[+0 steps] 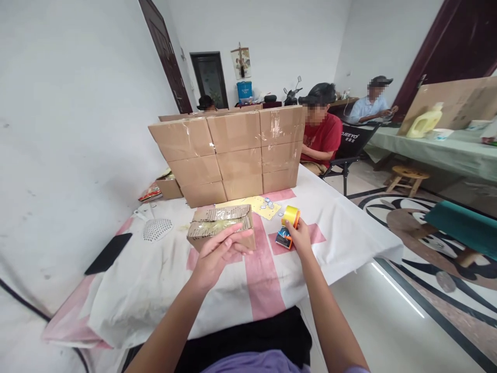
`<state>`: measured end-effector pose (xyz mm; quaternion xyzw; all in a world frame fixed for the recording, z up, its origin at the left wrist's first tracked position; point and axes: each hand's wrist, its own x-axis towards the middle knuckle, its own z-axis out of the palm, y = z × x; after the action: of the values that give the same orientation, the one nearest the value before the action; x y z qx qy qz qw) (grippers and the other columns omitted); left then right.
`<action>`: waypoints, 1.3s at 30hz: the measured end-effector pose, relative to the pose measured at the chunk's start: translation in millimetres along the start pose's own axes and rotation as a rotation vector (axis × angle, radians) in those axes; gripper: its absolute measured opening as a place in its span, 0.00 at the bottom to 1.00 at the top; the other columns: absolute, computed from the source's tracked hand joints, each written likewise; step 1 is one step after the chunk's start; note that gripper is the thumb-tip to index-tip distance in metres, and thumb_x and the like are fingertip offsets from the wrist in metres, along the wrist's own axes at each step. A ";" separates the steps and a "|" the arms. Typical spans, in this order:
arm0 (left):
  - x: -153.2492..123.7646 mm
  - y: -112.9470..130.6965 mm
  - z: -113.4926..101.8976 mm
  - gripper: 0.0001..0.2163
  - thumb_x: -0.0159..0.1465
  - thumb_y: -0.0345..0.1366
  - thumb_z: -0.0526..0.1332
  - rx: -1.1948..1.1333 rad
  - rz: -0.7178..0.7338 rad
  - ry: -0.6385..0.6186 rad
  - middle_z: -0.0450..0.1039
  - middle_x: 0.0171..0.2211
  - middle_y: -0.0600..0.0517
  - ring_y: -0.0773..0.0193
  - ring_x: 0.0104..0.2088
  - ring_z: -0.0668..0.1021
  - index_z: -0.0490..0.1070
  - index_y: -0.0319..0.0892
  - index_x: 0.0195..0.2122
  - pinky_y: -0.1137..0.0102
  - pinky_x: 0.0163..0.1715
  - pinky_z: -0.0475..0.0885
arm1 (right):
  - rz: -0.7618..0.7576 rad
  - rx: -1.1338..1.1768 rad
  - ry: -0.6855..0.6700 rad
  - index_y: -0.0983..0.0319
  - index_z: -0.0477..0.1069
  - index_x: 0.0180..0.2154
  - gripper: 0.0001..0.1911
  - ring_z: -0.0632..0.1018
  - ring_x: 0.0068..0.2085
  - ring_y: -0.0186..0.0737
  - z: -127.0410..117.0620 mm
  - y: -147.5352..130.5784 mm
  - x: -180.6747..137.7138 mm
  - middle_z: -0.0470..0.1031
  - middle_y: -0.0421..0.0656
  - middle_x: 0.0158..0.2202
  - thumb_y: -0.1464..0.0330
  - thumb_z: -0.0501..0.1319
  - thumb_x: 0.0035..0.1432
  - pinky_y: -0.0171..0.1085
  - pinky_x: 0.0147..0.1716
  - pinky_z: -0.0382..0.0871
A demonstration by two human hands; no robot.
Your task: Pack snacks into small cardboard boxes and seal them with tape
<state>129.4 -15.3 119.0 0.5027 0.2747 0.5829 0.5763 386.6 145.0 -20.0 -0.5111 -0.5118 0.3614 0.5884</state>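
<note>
Right fingers point(297, 231) grip the tape point(290, 214); left fingers point(225, 237), outstretched, slightly parted, overlap the box point(221, 220) just beyond them, contact unclear. Taping seems in hand; the next move likely calls for steadying the box.

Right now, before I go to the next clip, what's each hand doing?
Left hand: open, holding nothing, at the cardboard box; contact unclear.
Right hand: closed, holding the tape dispenser.

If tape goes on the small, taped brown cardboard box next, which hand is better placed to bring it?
Right, most likely: the right hand holds the yellow tape roll, just right of the box. The left hand, fingers extended at the box's near side, holds no visible tape.
</note>
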 end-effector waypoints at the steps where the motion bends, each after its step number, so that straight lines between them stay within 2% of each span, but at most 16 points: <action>1: 0.0 0.3 0.4 0.16 0.70 0.38 0.63 -0.002 0.008 -0.003 0.79 0.55 0.41 0.55 0.37 0.85 0.76 0.47 0.58 0.55 0.45 0.78 | 0.000 0.004 0.011 0.63 0.73 0.42 0.24 0.82 0.40 0.51 0.8 -0.7 -0.1 0.82 0.50 0.40 0.51 0.66 0.53 0.43 0.37 0.75; 4: 0.4 0.8 1.3 0.15 0.71 0.38 0.61 0.019 0.039 -0.008 0.79 0.54 0.42 0.56 0.36 0.85 0.77 0.47 0.57 0.56 0.45 0.77 | 0.001 0.013 0.089 0.61 0.70 0.40 0.23 0.82 0.36 0.49 2.4 -3.3 0.2 0.81 0.48 0.36 0.51 0.68 0.51 0.42 0.34 0.75; 8: -1.7 2.2 1.1 0.17 0.72 0.40 0.59 0.058 0.074 -0.043 0.78 0.56 0.42 0.53 0.39 0.85 0.74 0.50 0.61 0.51 0.48 0.76 | -0.020 0.002 0.369 0.60 0.65 0.42 0.20 0.81 0.39 0.48 -0.8 -15.7 -5.6 0.78 0.47 0.35 0.53 0.63 0.56 0.44 0.40 0.74; 10: -4.2 3.0 0.0 0.19 0.73 0.42 0.57 0.086 0.067 -0.085 0.76 0.58 0.42 0.50 0.42 0.85 0.70 0.52 0.64 0.48 0.50 0.75 | -0.101 -0.021 0.504 0.59 0.65 0.39 0.15 0.80 0.41 0.46 -1.6 -32.6 -18.6 0.76 0.46 0.36 0.54 0.60 0.60 0.45 0.43 0.73; 11: -5.5 3.4 -0.8 0.20 0.73 0.42 0.57 0.105 0.060 -0.112 0.75 0.59 0.42 0.50 0.42 0.85 0.68 0.53 0.66 0.48 0.51 0.74 | -0.178 -0.034 0.517 0.59 0.66 0.38 0.13 0.79 0.40 0.45 -0.6 -44.8 -28.6 0.75 0.45 0.35 0.56 0.60 0.61 0.44 0.43 0.72; 12: -7.0 3.8 -1.5 0.21 0.74 0.41 0.56 0.130 0.056 -0.141 0.74 0.60 0.42 0.50 0.42 0.85 0.66 0.55 0.67 0.47 0.52 0.74 | -0.280 -0.040 0.483 0.58 0.67 0.35 0.11 0.78 0.38 0.44 1.9 -59.2 -40.5 0.75 0.44 0.34 0.58 0.61 0.62 0.43 0.41 0.72; 13: -8.3 4.1 -2.2 0.22 0.74 0.39 0.55 0.159 0.057 -0.170 0.73 0.62 0.43 0.52 0.41 0.85 0.64 0.56 0.68 0.47 0.54 0.73 | -0.399 -0.043 0.391 0.58 0.69 0.34 0.09 0.77 0.35 0.43 5.7 -75.5 -53.7 0.74 0.42 0.32 0.61 0.63 0.62 0.43 0.38 0.72; 16: -12.4 4.6 -3.2 0.24 0.74 0.36 0.53 0.261 0.075 -0.217 0.69 0.65 0.45 0.55 0.43 0.85 0.60 0.58 0.70 0.48 0.61 0.68 | -0.768 -0.047 -0.013 0.56 0.72 0.36 0.03 0.75 0.32 0.41 23.2 -126.3 -90.8 0.76 0.40 0.29 0.71 0.64 0.62 0.43 0.36 0.69; 19: -17.6 3.6 -3.1 0.26 0.73 0.32 0.54 0.365 0.035 -0.185 0.65 0.67 0.47 0.52 0.59 0.78 0.57 0.56 0.72 0.51 0.67 0.62 | -0.955 -0.129 -0.154 0.55 0.76 0.43 0.11 0.75 0.33 0.42 40.8 -159.9 -111.0 0.79 0.41 0.31 0.75 0.65 0.60 0.45 0.36 0.66; 22: -23.9 0.0 -4.3 0.31 0.71 0.28 0.54 0.461 -0.027 -0.159 0.56 0.72 0.50 0.50 0.69 0.65 0.52 0.56 0.73 0.52 0.70 0.58 | -0.914 -0.149 -0.152 0.54 0.77 0.45 0.12 0.74 0.32 0.42 50.8 -168.5 -116.3 0.78 0.40 0.30 0.74 0.66 0.61 0.45 0.35 0.64; 24: -27.6 -3.6 -6.5 0.34 0.70 0.26 0.53 0.520 -0.038 -0.161 0.50 0.74 0.53 0.50 0.71 0.60 0.48 0.58 0.74 0.51 0.71 0.56 | -0.833 -0.103 -0.176 0.54 0.77 0.46 0.12 0.74 0.31 0.41 53.6 -167.5 -117.0 0.76 0.38 0.27 0.73 0.66 0.62 0.45 0.35 0.65; 27: -31.4 -7.7 -10.6 0.35 0.70 0.25 0.52 0.620 -0.012 -0.185 0.46 0.75 0.55 0.52 0.73 0.55 0.44 0.59 0.74 0.51 0.72 0.51 | -0.719 -0.028 -0.243 0.54 0.77 0.44 0.10 0.73 0.31 0.40 55.4 -166.9 -118.1 0.75 0.37 0.27 0.73 0.66 0.62 0.44 0.36 0.67; 29: -33.2 -7.9 -13.1 0.36 0.70 0.25 0.52 0.691 0.014 -0.210 0.45 0.75 0.56 0.52 0.74 0.54 0.41 0.59 0.75 0.52 0.73 0.49 | -0.693 -0.026 -0.259 0.55 0.77 0.42 0.09 0.73 0.31 0.39 57.0 -168.3 -118.4 0.76 0.38 0.29 0.73 0.66 0.62 0.43 0.36 0.67; 33: -36.1 -3.4 -17.6 0.38 0.69 0.24 0.53 0.795 0.041 -0.228 0.43 0.75 0.55 0.52 0.74 0.54 0.37 0.57 0.75 0.54 0.72 0.51 | -0.748 -0.042 -0.339 0.55 0.76 0.43 0.10 0.75 0.35 0.40 61.4 -170.3 -115.4 0.77 0.39 0.31 0.76 0.63 0.63 0.44 0.39 0.67; 37: -36.8 -0.1 -22.8 0.37 0.68 0.24 0.53 0.787 0.029 -0.224 0.49 0.74 0.54 0.51 0.73 0.57 0.43 0.55 0.75 0.54 0.72 0.52 | -0.660 0.016 -0.500 0.55 0.76 0.42 0.09 0.76 0.36 0.39 64.4 -168.1 -109.1 0.78 0.38 0.32 0.75 0.62 0.64 0.43 0.41 0.69; 39: -36.3 0.0 -25.0 0.36 0.68 0.24 0.53 0.759 0.029 -0.214 0.52 0.74 0.53 0.51 0.72 0.58 0.45 0.54 0.75 0.54 0.72 0.52 | -0.605 0.045 -0.528 0.56 0.76 0.40 0.07 0.77 0.35 0.39 65.6 -165.9 -106.7 0.78 0.39 0.33 0.74 0.63 0.64 0.43 0.40 0.70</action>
<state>100.7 -43.3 100.7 0.7418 0.4018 0.3922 0.3666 283.7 23.1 113.3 -0.2138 -0.7648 0.3020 0.5274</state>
